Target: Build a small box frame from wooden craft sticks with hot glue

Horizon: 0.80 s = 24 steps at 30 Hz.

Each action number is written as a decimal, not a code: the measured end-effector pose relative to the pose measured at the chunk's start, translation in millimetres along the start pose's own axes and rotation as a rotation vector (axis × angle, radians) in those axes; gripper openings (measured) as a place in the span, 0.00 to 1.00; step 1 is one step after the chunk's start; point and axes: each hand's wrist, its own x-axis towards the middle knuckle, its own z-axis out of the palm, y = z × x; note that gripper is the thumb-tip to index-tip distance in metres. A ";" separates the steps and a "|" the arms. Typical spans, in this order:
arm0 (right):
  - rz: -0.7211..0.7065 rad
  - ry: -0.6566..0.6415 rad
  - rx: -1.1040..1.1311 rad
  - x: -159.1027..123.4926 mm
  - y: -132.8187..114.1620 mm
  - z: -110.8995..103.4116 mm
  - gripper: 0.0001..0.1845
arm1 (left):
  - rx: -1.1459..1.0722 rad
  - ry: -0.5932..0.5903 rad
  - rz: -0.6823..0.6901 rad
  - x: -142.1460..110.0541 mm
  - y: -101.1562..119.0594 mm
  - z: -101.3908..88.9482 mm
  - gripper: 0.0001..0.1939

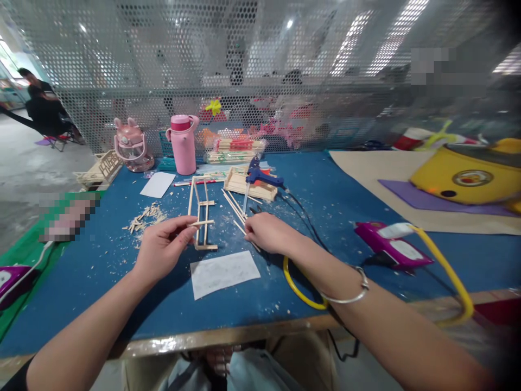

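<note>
A short wooden stick (203,222) is pinched between the thumb and fingers of my left hand (163,241), its free end reaching over a small wooden stick frame (207,217) on the table. My right hand (266,232) is curled closed at the ends of several loose wooden sticks (233,206). A small dark tool (256,209) pokes out just beyond its knuckles; whether the fingers grip it or a stick is hidden. A blue hot glue gun (262,175) rests on a wooden stick tray (234,183) behind. White paper (224,273) lies in front of the frame.
Cut stick pieces (144,216) are piled at left. Behind stand a pink bottle (183,146) and a clear pink cup (132,146). Right are a purple power strip (393,247), a yellow cable (443,266) and a yellow pot (468,172). A perforated metal panel (163,70) closes the back.
</note>
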 end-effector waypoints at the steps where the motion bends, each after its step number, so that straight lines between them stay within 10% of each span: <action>1: -0.009 -0.004 0.000 -0.2 -0.8 -0.9 0.07 | -0.006 -0.003 0.000 -0.2 0.0 0.4 0.14; 8: -0.044 0.014 0.116 2.5 -11.7 -6.5 0.06 | 0.026 -0.039 0.023 -0.1 -2.4 0.7 0.14; 16: -0.207 0.000 1.298 3.8 -26.9 18.1 0.11 | 0.102 -0.084 0.121 3.3 -5.8 1.4 0.12; 24: -0.210 0.127 1.396 12.5 -35.2 32.8 0.02 | 0.084 -0.055 0.140 3.1 -6.7 6.8 0.11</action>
